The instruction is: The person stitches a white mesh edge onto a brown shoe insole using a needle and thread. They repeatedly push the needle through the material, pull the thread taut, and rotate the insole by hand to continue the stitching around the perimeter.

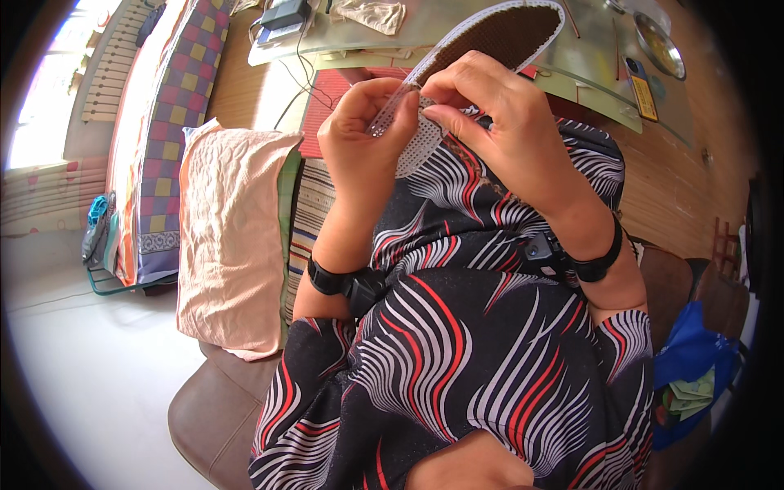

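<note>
A shoe-sole-shaped piece of plastic mesh canvas (419, 144) is held above my lap, its far part covered with brown stitching (508, 33) inside a white edge. My left hand (367, 135) grips the near, uncovered mesh between thumb and fingers. My right hand (496, 122) is beside it, thumb and forefinger pinched together close to the mesh; whether they hold a needle or thread I cannot tell. A thin brown strand (471, 162), apparently yarn, lies against the patterned black dress below my right hand.
Ahead stands a glass-topped table (588, 67) with a beige cloth (373, 15), a metal bowl (658, 46), a phone (640, 89) and a black adapter (285, 13) with cables. A pink towel (236, 239) covers something at left; a blue bag (689, 367) sits at right.
</note>
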The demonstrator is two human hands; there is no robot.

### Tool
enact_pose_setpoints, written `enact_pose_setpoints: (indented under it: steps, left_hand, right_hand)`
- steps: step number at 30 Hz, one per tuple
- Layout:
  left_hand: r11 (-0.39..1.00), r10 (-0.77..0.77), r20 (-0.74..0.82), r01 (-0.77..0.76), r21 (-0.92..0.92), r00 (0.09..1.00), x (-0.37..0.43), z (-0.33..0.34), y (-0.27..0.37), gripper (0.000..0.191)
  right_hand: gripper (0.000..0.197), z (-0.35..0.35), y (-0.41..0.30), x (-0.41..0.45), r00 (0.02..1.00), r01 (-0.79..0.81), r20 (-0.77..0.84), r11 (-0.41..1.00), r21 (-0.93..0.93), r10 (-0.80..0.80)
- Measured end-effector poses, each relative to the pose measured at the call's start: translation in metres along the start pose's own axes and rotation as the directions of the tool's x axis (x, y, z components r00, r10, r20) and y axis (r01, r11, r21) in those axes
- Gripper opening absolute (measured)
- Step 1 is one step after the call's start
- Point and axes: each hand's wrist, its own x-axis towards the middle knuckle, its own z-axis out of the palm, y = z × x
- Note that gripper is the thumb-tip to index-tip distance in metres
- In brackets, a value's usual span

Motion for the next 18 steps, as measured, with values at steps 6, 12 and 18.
enact_pose_setpoints:
  steps: [6, 12, 18]
  left_hand:
    - [0.994, -0.074, 0.057, 0.079, -0.077, 0.996, -0.001, 0.003, 0.003, 0.016]
    - [0.975, -0.108, 0.068, 0.120, -0.188, 0.992, 0.004, -0.004, 0.001, 0.016]
    - [0.865, -0.213, 0.112, 0.240, -0.440, 0.971, 0.004, 0.006, -0.009, 0.014]
  right_hand:
    - [0.014, 0.003, 0.007, 0.001, 0.989, 0.113, -0.089, 0.991, -0.075, -0.120]
    - [0.015, -0.014, 0.017, -0.012, 0.964, 0.069, -0.261, 0.997, 0.038, -0.057]
    - [0.025, -0.033, 0.054, -0.039, 0.828, -0.505, 0.041, 0.713, 0.486, 0.559]
